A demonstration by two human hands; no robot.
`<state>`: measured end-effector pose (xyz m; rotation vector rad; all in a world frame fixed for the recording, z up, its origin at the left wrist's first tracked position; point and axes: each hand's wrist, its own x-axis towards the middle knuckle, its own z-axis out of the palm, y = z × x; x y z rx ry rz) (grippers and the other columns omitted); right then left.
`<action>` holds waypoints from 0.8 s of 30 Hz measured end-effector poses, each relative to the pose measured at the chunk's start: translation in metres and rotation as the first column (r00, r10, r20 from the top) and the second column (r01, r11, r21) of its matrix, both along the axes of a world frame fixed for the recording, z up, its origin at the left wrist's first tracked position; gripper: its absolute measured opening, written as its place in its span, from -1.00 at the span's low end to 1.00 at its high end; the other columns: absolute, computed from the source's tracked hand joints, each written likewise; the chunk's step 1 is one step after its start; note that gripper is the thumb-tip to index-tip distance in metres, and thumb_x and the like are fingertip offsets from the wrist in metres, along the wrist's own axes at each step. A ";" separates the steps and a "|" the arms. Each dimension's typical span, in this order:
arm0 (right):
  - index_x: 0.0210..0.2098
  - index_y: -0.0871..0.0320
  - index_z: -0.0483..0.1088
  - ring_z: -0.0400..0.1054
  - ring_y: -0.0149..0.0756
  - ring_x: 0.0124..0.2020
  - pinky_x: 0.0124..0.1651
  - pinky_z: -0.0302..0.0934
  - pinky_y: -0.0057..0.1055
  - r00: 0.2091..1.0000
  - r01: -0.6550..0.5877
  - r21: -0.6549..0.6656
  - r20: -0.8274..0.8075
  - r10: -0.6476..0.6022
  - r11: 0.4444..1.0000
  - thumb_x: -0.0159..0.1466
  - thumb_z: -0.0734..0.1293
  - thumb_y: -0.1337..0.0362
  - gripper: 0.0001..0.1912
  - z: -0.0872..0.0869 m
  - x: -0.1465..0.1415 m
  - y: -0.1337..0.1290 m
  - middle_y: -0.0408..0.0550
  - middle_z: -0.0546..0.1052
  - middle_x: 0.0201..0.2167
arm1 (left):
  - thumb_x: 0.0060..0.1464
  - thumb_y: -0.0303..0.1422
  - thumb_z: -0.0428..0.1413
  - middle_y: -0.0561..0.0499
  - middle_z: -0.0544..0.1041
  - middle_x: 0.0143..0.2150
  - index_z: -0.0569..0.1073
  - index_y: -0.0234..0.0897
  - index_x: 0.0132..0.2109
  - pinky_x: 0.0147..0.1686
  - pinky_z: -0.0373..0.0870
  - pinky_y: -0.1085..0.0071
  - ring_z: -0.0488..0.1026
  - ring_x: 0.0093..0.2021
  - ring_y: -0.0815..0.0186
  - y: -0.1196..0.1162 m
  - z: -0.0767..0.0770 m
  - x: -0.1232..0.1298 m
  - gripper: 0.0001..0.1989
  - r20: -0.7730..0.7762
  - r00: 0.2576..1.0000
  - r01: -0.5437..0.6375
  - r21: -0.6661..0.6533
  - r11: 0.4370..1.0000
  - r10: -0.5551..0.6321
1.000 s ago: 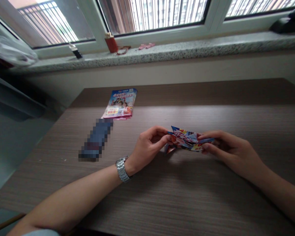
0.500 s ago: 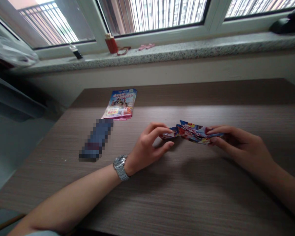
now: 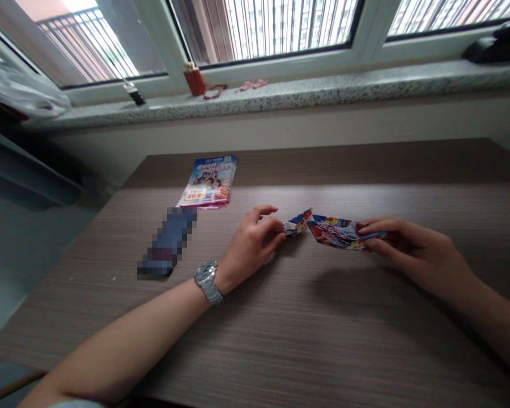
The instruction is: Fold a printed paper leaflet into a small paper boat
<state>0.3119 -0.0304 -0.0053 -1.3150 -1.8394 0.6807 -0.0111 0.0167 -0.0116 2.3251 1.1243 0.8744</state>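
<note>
Head view shows, to the right of the flyer stack and nearer the person, a folded printed paper held above the table. Pinches its right end between thumb and fingers of the right hand. Pinches a small folded piece, between the stack and that paper, by its left end in the left hand, with the forefinger raised and curled. Cannot tell whether piece and paper join where their ends nearly meet. Wears a metal watch on the left wrist, nearer than the stack. Shows a pixelated dark object just on the near side of the stack, slightly left. Beyond the stack, runs a speckled windowsill bearing a red container, pink items and, farther left, a plastic bag
</note>
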 end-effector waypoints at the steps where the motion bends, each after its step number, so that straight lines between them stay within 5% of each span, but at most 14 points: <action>1: -0.14 -0.02 0.53 0.54 -0.13 -0.09 -0.12 0.49 -0.27 1.000 -0.020 0.002 0.006 0.020 1.000 0.29 0.39 0.15 -0.83 -0.001 0.000 0.000 -0.06 0.61 -0.05 | 0.26 -0.40 0.14 -0.15 0.38 0.16 0.49 -0.25 -0.13 0.18 0.38 0.13 0.40 0.16 0.16 0.001 0.000 0.000 -0.94 0.025 1.000 -0.002 -0.012 1.000 0.002; 7: -0.12 -0.02 0.50 0.54 -0.13 -0.07 -0.05 0.47 -0.22 0.992 -0.109 0.035 0.064 0.107 0.993 0.31 0.38 0.20 -0.84 -0.005 -0.002 0.000 -0.05 0.60 -0.06 | 0.27 -0.44 0.12 -0.10 0.48 0.06 0.47 -0.28 -0.13 0.06 0.49 0.31 0.48 0.06 0.28 0.002 0.003 0.001 -0.95 0.287 0.957 -0.016 -0.061 0.998 0.033; 12: -0.09 -0.03 0.49 0.54 -0.09 -0.06 -0.07 0.49 -0.17 0.985 -0.156 0.013 0.074 0.154 0.988 0.32 0.35 0.22 -0.83 -0.007 -0.011 -0.001 -0.04 0.60 -0.04 | 0.26 -0.45 0.14 -0.13 0.49 0.08 0.43 -0.30 -0.03 0.06 0.52 0.33 0.51 0.05 0.29 -0.005 0.005 0.007 -0.86 0.468 0.883 0.087 -0.088 0.992 -0.036; 19: -0.08 0.01 0.48 0.56 -0.10 -0.10 -0.11 0.52 -0.21 0.985 -0.163 -0.046 0.041 0.165 0.986 0.32 0.35 0.18 -0.81 -0.007 -0.025 -0.006 -0.03 0.61 -0.05 | 0.25 -0.44 0.17 -0.12 0.52 0.06 0.43 -0.29 -0.01 0.08 0.51 0.35 0.50 0.08 0.28 -0.016 0.007 0.016 -0.82 0.509 0.855 0.225 -0.197 0.954 -0.097; 24: -0.05 0.05 0.41 0.58 -0.20 -0.32 -0.29 0.51 -0.31 0.990 -0.138 -0.163 -0.004 0.140 0.977 0.31 0.37 0.11 -0.73 -0.011 -0.027 -0.008 -0.04 0.64 -0.22 | 0.26 -0.38 0.18 -0.12 0.53 0.05 0.45 -0.30 -0.01 0.08 0.51 0.34 0.52 0.06 0.26 -0.020 0.008 0.018 -0.81 0.524 0.849 0.273 -0.313 0.910 -0.075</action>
